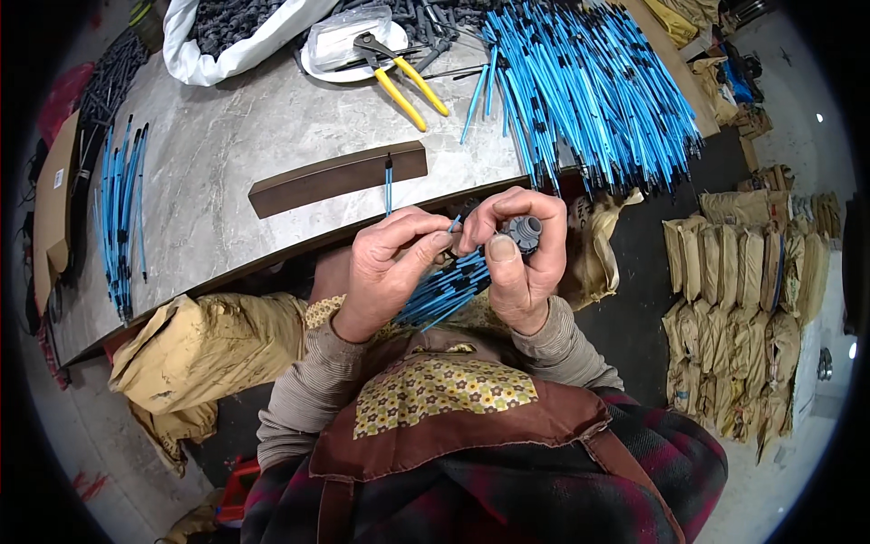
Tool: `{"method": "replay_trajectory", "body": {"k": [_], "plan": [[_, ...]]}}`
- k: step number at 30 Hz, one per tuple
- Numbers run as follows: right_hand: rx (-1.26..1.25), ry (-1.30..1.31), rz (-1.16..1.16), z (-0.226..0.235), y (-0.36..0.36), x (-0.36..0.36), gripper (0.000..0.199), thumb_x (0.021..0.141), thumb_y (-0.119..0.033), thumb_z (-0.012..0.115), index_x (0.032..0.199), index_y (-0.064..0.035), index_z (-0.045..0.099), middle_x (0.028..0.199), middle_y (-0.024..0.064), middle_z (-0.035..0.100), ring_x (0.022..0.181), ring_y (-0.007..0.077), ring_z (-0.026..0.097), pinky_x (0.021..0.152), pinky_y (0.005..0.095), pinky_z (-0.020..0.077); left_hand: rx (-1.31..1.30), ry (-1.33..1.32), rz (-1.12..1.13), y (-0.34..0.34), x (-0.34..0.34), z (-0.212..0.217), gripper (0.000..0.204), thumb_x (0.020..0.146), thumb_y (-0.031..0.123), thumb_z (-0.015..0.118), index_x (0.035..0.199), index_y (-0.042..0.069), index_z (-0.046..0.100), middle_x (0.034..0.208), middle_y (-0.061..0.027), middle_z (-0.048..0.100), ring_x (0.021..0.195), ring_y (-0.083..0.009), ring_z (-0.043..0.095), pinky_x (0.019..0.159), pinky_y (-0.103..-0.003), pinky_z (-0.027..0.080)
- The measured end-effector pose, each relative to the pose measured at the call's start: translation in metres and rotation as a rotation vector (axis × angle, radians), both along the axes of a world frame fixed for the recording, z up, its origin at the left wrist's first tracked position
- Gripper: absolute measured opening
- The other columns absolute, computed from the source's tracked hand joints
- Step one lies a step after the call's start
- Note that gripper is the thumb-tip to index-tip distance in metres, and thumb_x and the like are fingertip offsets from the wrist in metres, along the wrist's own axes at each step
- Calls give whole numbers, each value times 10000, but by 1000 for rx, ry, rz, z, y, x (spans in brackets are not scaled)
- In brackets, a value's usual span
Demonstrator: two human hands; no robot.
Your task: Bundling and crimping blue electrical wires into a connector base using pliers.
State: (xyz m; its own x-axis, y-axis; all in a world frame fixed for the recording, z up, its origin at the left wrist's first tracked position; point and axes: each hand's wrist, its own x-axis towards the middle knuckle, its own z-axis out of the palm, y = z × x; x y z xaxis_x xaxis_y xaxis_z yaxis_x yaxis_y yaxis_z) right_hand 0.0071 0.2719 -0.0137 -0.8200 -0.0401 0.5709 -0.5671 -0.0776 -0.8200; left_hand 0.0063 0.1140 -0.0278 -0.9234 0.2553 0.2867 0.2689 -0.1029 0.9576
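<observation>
- A brown apron with a yellow flowered patch [439,390] was worn over a dark plaid shirt, nearest the camera.
- A bundle of thin blue plastic tubes [444,292] was seen below and between the two hands, lying toward the lap.
- The left hand [390,272] was clenched around part of that bundle, and one blue tube end [455,223] was pinched between its thumb and forefinger.
- The right hand [518,258] was closed on a small grey ribbed plastic fitting [524,232], held just beside the pinched tube end; whether the two touched could not be told.
- A tan cloth sack [204,344] was slumped against the near edge of the grey marble-patterned table [236,154].
- A dark brown flat wooden bar [335,178] was laid on the table, with a short blue tube piece [389,186] across it.
- A row of blue tubes [122,218] was spread at the table's left.
- Yellow-handled pliers [403,77] were rested farther back, on a white bag.
- A large heap of blue tubes with black ends [589,86] was piled at the far right.
- Stacked tan sacks [743,299] were set on the floor to the right.
</observation>
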Motion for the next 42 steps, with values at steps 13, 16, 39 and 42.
{"method": "replay_trajectory", "body": {"k": [13,16,39,42], "plan": [[137,-4,-192,5,-6,9,273,839,-13,614,1078,-18,484,934,107,572,728,170,522,684,288,468,-118,139,199,7,20,19,132,853,-48,633,979,-34,669,880,-84,607,689,-140,494,604,-239,404],[154,-15,-186,7,-4,9,272,834,-11,616,1069,-19,479,933,106,575,722,173,518,671,287,466,-129,165,205,7,22,18,136,848,-50,635,978,-34,669,884,-87,609,685,-141,492,592,-243,399],[328,-11,-64,14,-3,7,312,927,-179,603,1122,-9,428,991,121,548,769,166,517,694,288,462,-165,376,91,-8,3,28,131,854,-48,660,977,-33,703,912,-109,632,787,-169,570,696,-247,462],[348,-33,-94,12,-6,9,464,943,-295,652,1211,7,423,1011,118,548,796,168,528,713,293,466,326,-92,8,-3,4,33,130,857,-54,663,974,-30,714,942,-114,641,830,-167,579,755,-242,474]]}}
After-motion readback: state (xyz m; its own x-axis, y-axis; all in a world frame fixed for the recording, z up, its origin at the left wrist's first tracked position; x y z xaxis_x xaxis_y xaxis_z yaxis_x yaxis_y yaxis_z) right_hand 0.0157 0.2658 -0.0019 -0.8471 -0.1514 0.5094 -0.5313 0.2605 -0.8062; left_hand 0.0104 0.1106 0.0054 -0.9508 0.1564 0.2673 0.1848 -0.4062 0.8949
